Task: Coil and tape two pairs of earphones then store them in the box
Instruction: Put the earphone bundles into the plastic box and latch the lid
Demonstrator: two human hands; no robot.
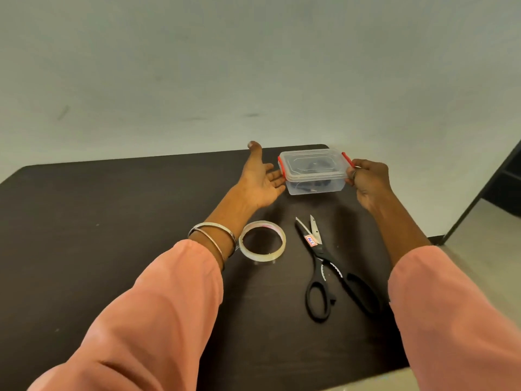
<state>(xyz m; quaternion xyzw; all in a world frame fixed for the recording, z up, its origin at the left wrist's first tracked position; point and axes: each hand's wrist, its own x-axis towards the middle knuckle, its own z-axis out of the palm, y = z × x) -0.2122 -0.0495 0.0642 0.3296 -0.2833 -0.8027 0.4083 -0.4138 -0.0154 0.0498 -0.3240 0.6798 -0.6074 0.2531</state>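
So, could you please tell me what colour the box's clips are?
Red: the clips on the clear box, seen in the head view.

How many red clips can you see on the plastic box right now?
2. One red clip is on the left end of the box, by the left hand; the other is on the right end, at the right hand.

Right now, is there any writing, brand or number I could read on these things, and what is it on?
Scissors: a small red and blue sticker on the blade carries print, too small and blurred to read.
Clear box, tape roll: no readable text.
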